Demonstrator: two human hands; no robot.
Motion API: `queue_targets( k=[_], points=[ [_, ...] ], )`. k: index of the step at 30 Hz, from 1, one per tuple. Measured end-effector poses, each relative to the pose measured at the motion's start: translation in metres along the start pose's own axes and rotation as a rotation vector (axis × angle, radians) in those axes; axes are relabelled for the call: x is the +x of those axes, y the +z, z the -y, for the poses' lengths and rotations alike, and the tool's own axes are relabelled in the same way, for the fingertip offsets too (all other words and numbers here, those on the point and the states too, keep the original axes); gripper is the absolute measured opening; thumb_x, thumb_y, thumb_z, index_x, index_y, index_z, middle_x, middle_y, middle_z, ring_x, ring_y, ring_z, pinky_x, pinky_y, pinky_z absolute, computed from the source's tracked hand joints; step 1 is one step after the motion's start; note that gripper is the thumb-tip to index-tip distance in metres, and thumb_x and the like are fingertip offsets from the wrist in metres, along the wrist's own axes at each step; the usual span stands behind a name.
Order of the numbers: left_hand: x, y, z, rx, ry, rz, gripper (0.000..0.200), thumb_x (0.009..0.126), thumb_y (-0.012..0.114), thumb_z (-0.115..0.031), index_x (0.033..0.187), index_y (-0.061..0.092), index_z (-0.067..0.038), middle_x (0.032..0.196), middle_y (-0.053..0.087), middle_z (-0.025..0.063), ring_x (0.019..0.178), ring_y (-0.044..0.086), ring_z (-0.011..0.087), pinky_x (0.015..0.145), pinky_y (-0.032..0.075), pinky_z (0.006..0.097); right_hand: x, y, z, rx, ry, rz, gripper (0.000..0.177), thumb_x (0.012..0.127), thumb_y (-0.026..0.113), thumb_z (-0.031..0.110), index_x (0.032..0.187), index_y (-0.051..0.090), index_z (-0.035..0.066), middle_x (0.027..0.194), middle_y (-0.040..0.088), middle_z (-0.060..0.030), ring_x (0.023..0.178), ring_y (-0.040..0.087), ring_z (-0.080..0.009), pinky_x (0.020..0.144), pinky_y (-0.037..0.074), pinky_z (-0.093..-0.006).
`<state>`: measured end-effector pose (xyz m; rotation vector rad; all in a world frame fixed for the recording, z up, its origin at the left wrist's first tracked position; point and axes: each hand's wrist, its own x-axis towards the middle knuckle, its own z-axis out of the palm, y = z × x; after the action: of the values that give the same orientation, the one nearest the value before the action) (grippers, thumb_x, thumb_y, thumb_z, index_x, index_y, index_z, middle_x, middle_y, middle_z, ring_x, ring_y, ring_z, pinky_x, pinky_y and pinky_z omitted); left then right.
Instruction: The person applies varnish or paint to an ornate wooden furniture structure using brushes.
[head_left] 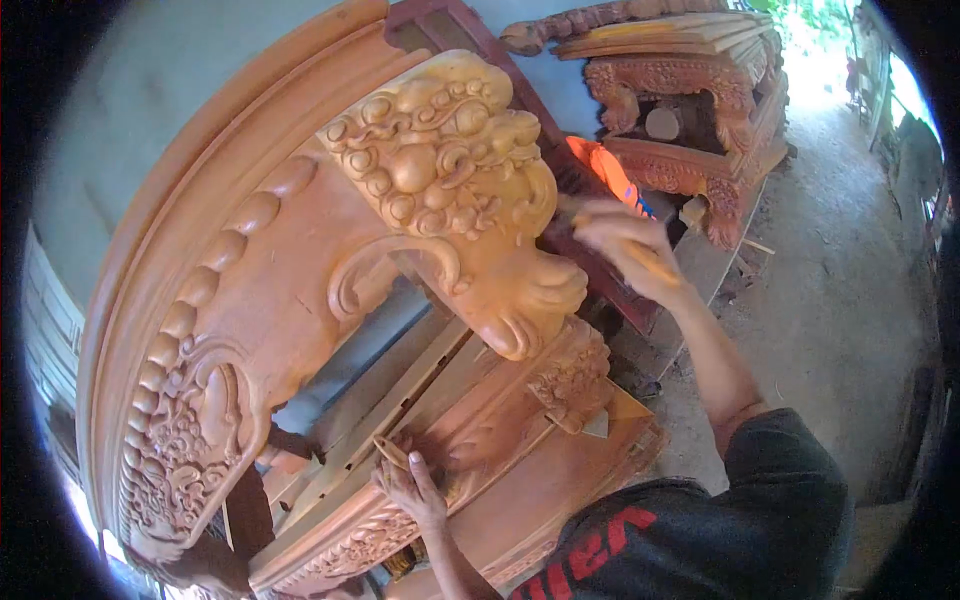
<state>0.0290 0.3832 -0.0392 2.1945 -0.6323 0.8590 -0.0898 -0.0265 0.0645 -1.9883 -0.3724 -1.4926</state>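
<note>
Carved leg (450, 160) — glossy wood; shirt (700, 530) — matt dark cloth.

The grey floor (825, 290) runs from near to far along the right, its surface dusty and patchy. Far along its left side stands a carved stack (735, 92). Nearer, a thin stick (758, 247) and small scraps (738, 285) lie by the left edge.

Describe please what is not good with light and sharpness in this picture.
Head view: the right hand is smeared, likely by motion; the daylit opening at top right is washed out; the wide lens leaves black corners and seems to bend shapes.
</note>
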Motion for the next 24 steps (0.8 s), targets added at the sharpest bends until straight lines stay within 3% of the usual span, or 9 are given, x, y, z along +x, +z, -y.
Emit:
queue_targets(
  k=[1, 4, 8, 11, 12, 15, 18, 21, 24],
  points=[
    [0.001, -0.002, 0.001, -0.083, -0.055, 0.040, 0.041, 0.096, 0.045, -0.032, 0.116, 0.058, 0.002, 0.109, 0.062, 0.0137, 0.114, 0.048, 0.0304, 0.104, 0.023, 0.0448, 0.002, -0.006, 0.002, -0.275, -0.043, -0.121, 0.013, 0.087, 0.058, 0.002, 0.097, 0.066, 0.001, 0.111, 0.063, -0.0132, 0.106, 0.058, -0.0255, 0.091, 0.044, -0.0345],
    [0.008, -0.004, -0.010, -0.190, -0.186, 0.067, 0.044, 0.096, 0.046, -0.035, 0.115, 0.058, 0.002, 0.111, 0.061, 0.0145, 0.111, 0.048, 0.0268, 0.101, 0.027, 0.0426, -0.009, 0.008, 0.006, 0.076, 0.270, -0.386, 0.014, 0.090, 0.057, 0.005, 0.100, 0.065, 0.001, 0.109, 0.063, -0.0126, 0.106, 0.057, -0.0249, 0.094, 0.041, -0.0338],
    [0.024, -0.008, -0.064, -0.307, -0.130, -0.321, 0.035, 0.094, 0.051, -0.024, 0.110, 0.059, 0.006, 0.116, 0.059, 0.0152, 0.105, 0.047, 0.0237, 0.092, 0.039, 0.0427, -0.020, 0.055, 0.007, 0.034, 0.260, -0.298, 0.013, 0.090, 0.058, 0.010, 0.099, 0.065, 0.004, 0.113, 0.061, -0.0118, 0.109, 0.054, -0.0246, 0.097, 0.039, -0.0354],
    [0.032, -0.019, -0.074, -0.436, -0.137, 0.393, 0.019, 0.086, 0.060, -0.006, 0.101, 0.059, 0.005, 0.099, 0.057, 0.0103, 0.095, 0.056, 0.0213, 0.083, 0.047, 0.0340, -0.024, 0.085, 0.016, -0.041, 0.262, -0.325, 0.012, 0.090, 0.057, 0.009, 0.098, 0.065, 0.004, 0.116, 0.060, -0.0115, 0.110, 0.052, -0.0266, 0.098, 0.037, -0.0369],
    [0.034, -0.011, -0.071, -0.436, -0.135, 0.385, 0.019, 0.086, 0.060, -0.006, 0.101, 0.059, 0.005, 0.099, 0.057, 0.0103, 0.095, 0.056, 0.0213, 0.083, 0.047, 0.0340, -0.024, 0.087, 0.014, -0.063, 0.241, -0.333, 0.012, 0.090, 0.057, 0.007, 0.098, 0.065, 0.003, 0.116, 0.059, -0.0118, 0.111, 0.051, -0.0259, 0.098, 0.038, -0.0364],
    [0.046, 0.006, -0.093, -0.824, 0.002, -0.213, 0.016, 0.089, 0.059, -0.008, 0.102, 0.059, 0.002, 0.103, 0.057, 0.0109, 0.091, 0.058, 0.0197, 0.080, 0.049, 0.0326, -0.024, 0.091, 0.008, -0.137, 0.209, -0.364, 0.013, 0.090, 0.056, 0.006, 0.099, 0.064, 0.003, 0.114, 0.059, -0.0122, 0.110, 0.050, -0.0252, 0.097, 0.039, -0.0359],
    [0.077, 0.028, -0.115, -0.874, -0.129, -0.468, 0.019, 0.094, 0.056, -0.013, 0.106, 0.057, 0.002, 0.106, 0.057, 0.0110, 0.098, 0.056, 0.0190, 0.084, 0.047, 0.0317, -0.026, 0.096, 0.006, -0.215, 0.195, -0.403, 0.011, 0.088, 0.058, 0.005, 0.097, 0.064, 0.005, 0.113, 0.058, -0.0108, 0.106, 0.050, -0.0268, 0.093, 0.039, -0.0373],
    [0.114, 0.060, -0.127, -1.067, -0.330, -0.371, 0.025, 0.096, 0.054, -0.018, 0.113, 0.054, 0.000, 0.112, 0.057, 0.0120, 0.102, 0.055, 0.0188, 0.086, 0.048, 0.0343, -0.027, 0.096, 0.004, -0.258, 0.178, -0.409, 0.012, 0.085, 0.060, 0.003, 0.096, 0.063, 0.008, 0.113, 0.058, -0.0092, 0.104, 0.050, -0.0286, 0.091, 0.040, -0.0386],
    [0.114, 0.077, -0.151, -0.959, -0.234, -0.300, 0.028, 0.096, 0.054, -0.021, 0.116, 0.053, -0.001, 0.112, 0.057, 0.0108, 0.102, 0.054, 0.0181, 0.085, 0.049, 0.0354, -0.027, 0.094, 0.006, -0.273, 0.178, -0.396, 0.014, 0.084, 0.061, 0.002, 0.095, 0.063, 0.009, 0.111, 0.058, -0.0087, 0.103, 0.050, -0.0285, 0.090, 0.041, -0.0381]
  ],
)
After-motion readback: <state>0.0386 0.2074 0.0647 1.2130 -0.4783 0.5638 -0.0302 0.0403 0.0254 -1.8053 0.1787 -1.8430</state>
